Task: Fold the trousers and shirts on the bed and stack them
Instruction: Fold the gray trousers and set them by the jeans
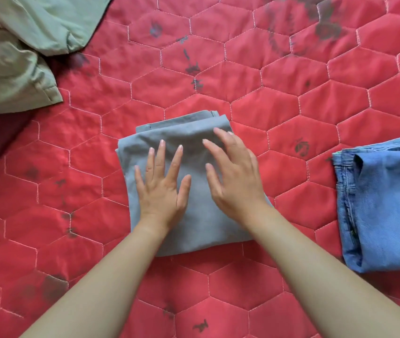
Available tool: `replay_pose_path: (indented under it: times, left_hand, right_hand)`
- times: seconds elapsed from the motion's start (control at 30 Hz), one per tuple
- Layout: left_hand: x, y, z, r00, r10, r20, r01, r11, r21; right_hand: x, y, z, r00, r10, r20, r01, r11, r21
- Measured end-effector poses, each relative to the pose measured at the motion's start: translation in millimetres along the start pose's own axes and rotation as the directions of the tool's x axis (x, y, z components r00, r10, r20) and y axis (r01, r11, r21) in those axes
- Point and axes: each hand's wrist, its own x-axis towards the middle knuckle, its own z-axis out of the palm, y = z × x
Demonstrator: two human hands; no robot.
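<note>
In the middle of the red quilted bedspread (291,106), stitched in pale hexagons, lies a grey cloth garment (194,230) folded into a thick rectangle, with layered edges showing at its far end. The left hand (162,189) lies flat on it with straight, spread fingers. The right hand (235,176) rests beside it, its fingers loosely fanned and slightly bent, and neither hand pinches any cloth. This looks like smoothing a finished fold. Well apart to the right lie folded blue denim trousers (384,211), so at least two pieces appear done, but they are not yet stacked. A crumpled heap of pale green and beige fabric (18,45) lies at the far left corner. Whether it is clothing left to fold or only bedding cannot be told. No basket, box or other container shows, and everything lies directly on the bedspread.
</note>
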Motion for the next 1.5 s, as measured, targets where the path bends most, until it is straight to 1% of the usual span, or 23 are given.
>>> replay_pose_path:
  times: [0.07,0.1,0.17,0.23,0.3,0.37,0.4,0.43,0.47,0.5,0.53,0.57,0.67,0.77,0.83,0.87,0.93,0.97,1.03,1.13,1.3,1.4,1.5]
  left_hand:
    - [15,-14,0,1.0,-0.02,0.009,0.02,0.999,0.041]
    - [22,-20,2,0.999,-0.009,0.031,0.007,0.998,0.069]
    - [32,-30,9,0.998,0.031,0.059,-0.037,0.995,0.098]
    - [38,-32,12,0.997,0.058,0.049,-0.062,0.993,0.096]
    - [38,-31,10,0.996,0.073,0.048,-0.076,0.995,0.068]
    - [30,-33,5,0.999,0.054,0.005,-0.054,0.998,0.02]
    - [24,-35,2,0.999,-0.011,-0.047,0.01,1.0,-0.014]
    - [17,-39,-1,0.987,-0.127,-0.098,0.122,0.991,-0.06]
    - [9,-42,-3,0.955,-0.269,-0.126,0.253,0.959,-0.127]
    - [1,-45,-5,0.911,-0.397,-0.116,0.368,0.906,-0.209]
    - [-7,-45,-5,0.871,-0.486,-0.078,0.45,0.85,-0.274]
    - [-14,-43,-5,0.85,-0.525,-0.038,0.492,0.818,-0.297]
    - [-25,-36,-3,0.878,-0.479,0.025,0.463,0.833,-0.301]
    - [-25,-38,-4,0.903,-0.426,0.046,0.42,0.857,-0.299]
    - [-25,-45,-6,0.915,-0.389,0.105,0.402,0.863,-0.307]
    - [-26,-48,-7,0.916,-0.369,0.159,0.402,0.845,-0.352]
    - [-33,-47,-12,0.914,-0.311,0.26,0.404,0.752,-0.522]
    - [-38,-44,-14,0.919,-0.282,0.275,0.394,0.699,-0.597]
    - [-48,-30,-21,0.943,-0.247,0.225,0.334,0.67,-0.663]
    - [-57,9,-33,0.971,-0.197,0.137,0.234,0.654,-0.719]
    - [-59,108,-49,0.991,-0.103,0.081,0.128,0.62,-0.774]
    - [-66,177,-44,0.993,-0.047,0.105,0.113,0.586,-0.802]
    - [-80,242,-24,0.985,0.016,0.17,0.132,0.566,-0.814]
  right_hand:
    - [20,3,24,0.99,-0.014,0.143,0.033,0.99,-0.135]
    - [26,13,34,0.979,0.022,0.203,0.02,0.979,-0.201]
    - [31,36,49,0.965,0.091,0.245,-0.027,0.967,-0.253]
    - [32,46,53,0.972,0.078,0.219,-0.03,0.976,-0.215]
    - [29,43,52,0.988,0.073,0.138,-0.059,0.993,-0.102]
    - [17,41,46,0.981,0.191,0.026,-0.191,0.982,-0.006]
    - [9,40,42,0.965,0.261,-0.002,-0.261,0.965,0.021]
    - [1,39,39,0.953,0.304,-0.003,-0.304,0.952,0.031]
    - [-7,36,37,0.945,0.326,0.016,-0.326,0.945,0.026]
    - [-13,31,37,0.94,0.34,0.038,-0.341,0.94,0.019]
    - [-18,27,38,0.932,0.359,0.057,-0.361,0.932,0.027]
    - [-20,22,40,0.917,0.392,0.071,-0.395,0.917,0.049]
    - [-26,13,45,0.842,0.523,0.132,-0.537,0.834,0.123]
    - [-40,15,44,0.824,0.543,0.161,-0.565,0.805,0.18]
    - [-51,18,42,0.81,0.566,0.155,-0.586,0.766,0.264]
    - [-57,18,41,0.8,0.582,0.145,-0.596,0.743,0.305]
    - [-70,18,37,0.797,0.595,0.106,-0.587,0.72,0.369]
    - [-77,17,33,0.807,0.585,0.085,-0.566,0.723,0.397]
    - [-89,15,17,0.826,0.563,0.041,-0.518,0.728,0.449]
    - [-100,25,-24,0.824,0.566,-0.024,-0.49,0.734,0.471]
    - [-112,62,-122,0.802,0.571,-0.176,-0.465,0.781,0.418]
    - [-123,104,-182,0.781,0.581,-0.23,-0.492,0.799,0.346]
    - [-134,160,-235,0.797,0.552,-0.245,-0.499,0.83,0.25]
